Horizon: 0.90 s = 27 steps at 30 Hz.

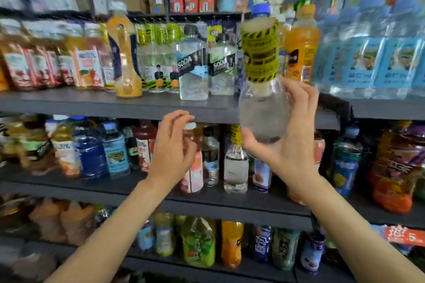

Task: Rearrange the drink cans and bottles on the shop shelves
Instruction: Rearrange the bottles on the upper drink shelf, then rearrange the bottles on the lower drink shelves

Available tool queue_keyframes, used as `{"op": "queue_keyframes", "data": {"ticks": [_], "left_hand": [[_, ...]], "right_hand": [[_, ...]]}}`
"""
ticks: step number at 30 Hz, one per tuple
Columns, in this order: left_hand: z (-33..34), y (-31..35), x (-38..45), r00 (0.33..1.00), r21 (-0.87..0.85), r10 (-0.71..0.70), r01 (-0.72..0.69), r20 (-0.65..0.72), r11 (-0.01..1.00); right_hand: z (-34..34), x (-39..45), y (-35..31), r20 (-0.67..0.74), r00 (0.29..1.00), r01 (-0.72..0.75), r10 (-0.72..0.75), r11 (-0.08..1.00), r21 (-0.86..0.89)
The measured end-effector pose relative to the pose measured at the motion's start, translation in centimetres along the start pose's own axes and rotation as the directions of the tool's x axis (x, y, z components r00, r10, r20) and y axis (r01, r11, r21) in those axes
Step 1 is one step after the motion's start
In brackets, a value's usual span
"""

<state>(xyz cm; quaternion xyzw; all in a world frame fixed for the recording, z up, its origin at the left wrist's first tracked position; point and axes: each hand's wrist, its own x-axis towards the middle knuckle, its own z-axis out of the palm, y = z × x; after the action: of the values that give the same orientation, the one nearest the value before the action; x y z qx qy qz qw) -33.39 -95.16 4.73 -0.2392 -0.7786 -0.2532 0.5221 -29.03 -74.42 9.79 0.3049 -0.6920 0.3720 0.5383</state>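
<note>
In front of the dark grey shelf, my right hand holds a clear plastic bottle with a yellow hazard-striped label by its base, lifted clear of the boards. My left hand hovers with loosely curled fingers, holding nothing. I judge the job mid-way — this bottle is unplaced, and the mixed row of bottles below looks unsorted.

1. Single view only: a wide-angle head-worn camera, facing forward and slightly down at the dark shelf board.
2. Position: close to that shelf board, within arm's reach; both forearms enter from the bottom edge.
3. Coverage: stacked cartons above the shelf board, two further tiers below it.
4. Edges curve and blur; no second view to compare.
</note>
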Motion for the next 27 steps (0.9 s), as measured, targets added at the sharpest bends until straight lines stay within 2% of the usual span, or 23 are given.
{"op": "queue_keyframes", "data": {"ticks": [3,6,10,16,20,24,27], "left_hand": [[-4.7,-4.9,1.2,0.997,0.141,-0.072,0.07,0.01,0.988],[-9.2,-10.6,2.0,0.978,0.287,-0.188,0.156,0.09,0.945],[-13.9,-16.8,2.7,0.929,0.368,-0.298,0.205,0.218,0.907],[-16.5,-21.4,4.5,0.882,0.189,-0.325,0.275,0.342,0.943],[-16.2,-22.9,5.6,0.871,-0.049,-0.255,0.303,0.421,0.952],[-16.3,-23.6,6.5,0.828,-0.072,-0.177,0.253,0.533,0.965],[-17.0,-25.1,7.2,0.852,-0.075,-0.226,0.295,0.472,0.953]], "right_hand": [[6.0,3.6,-3.1,-0.049,0.999,-0.01,0.011,1.0,0.021],[12.6,6.2,-5.5,-0.03,0.998,-0.056,0.057,0.997,0.054],[20.3,8.0,-6.9,0.068,0.972,-0.228,0.224,0.971,0.07],[26.7,9.3,-6.0,-0.01,0.9,-0.435,0.436,0.9,0.008],[28.5,8.9,-6.7,-0.033,0.923,-0.383,0.383,0.924,-0.003],[32.2,8.7,-8.5,0.038,0.953,-0.304,0.302,0.947,0.102],[35.3,9.3,-9.4,0.11,0.948,-0.314,0.3,0.939,0.143]]}}
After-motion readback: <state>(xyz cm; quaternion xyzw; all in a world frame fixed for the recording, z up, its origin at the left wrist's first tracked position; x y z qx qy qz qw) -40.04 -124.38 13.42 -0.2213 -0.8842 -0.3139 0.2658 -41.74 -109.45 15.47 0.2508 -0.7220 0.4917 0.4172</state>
